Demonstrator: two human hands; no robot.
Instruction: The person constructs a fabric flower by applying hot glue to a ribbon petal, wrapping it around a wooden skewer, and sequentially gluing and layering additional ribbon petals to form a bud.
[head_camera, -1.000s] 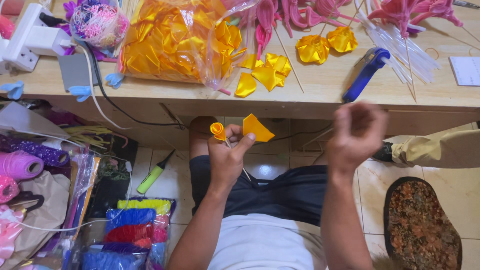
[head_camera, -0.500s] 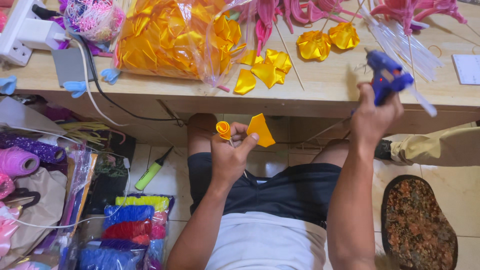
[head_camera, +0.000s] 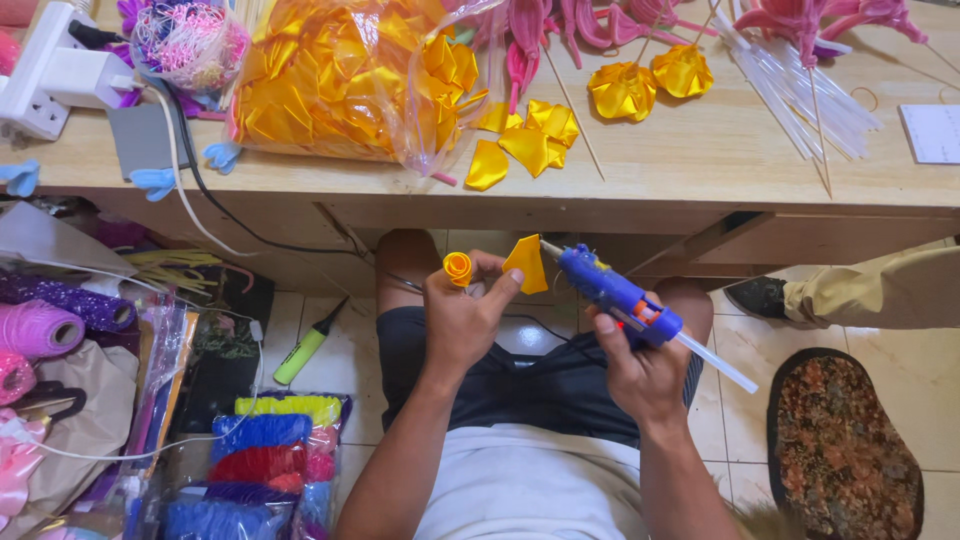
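Below the wooden table edge (head_camera: 700, 195), the left hand (head_camera: 462, 318) pinches a rolled yellow ribbon bud (head_camera: 458, 268) and a loose yellow petal (head_camera: 527, 262) between its fingertips. Just right of it, the right hand (head_camera: 640, 372) is closed around a blue glue gun (head_camera: 618, 295), whose nozzle touches the petal. Beyond both hands, a clear bag of yellow petals (head_camera: 340, 80) lies on the table.

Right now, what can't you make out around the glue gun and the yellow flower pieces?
Head view only:
- Whether the glue gun nozzle touches the yellow petal: too small.
- Right hand trigger finger: hidden behind the gun body.
- Stem of the rolled yellow bud: covered by the left hand.
- Plastic bag of yellow petals: top cut off by the frame edge.
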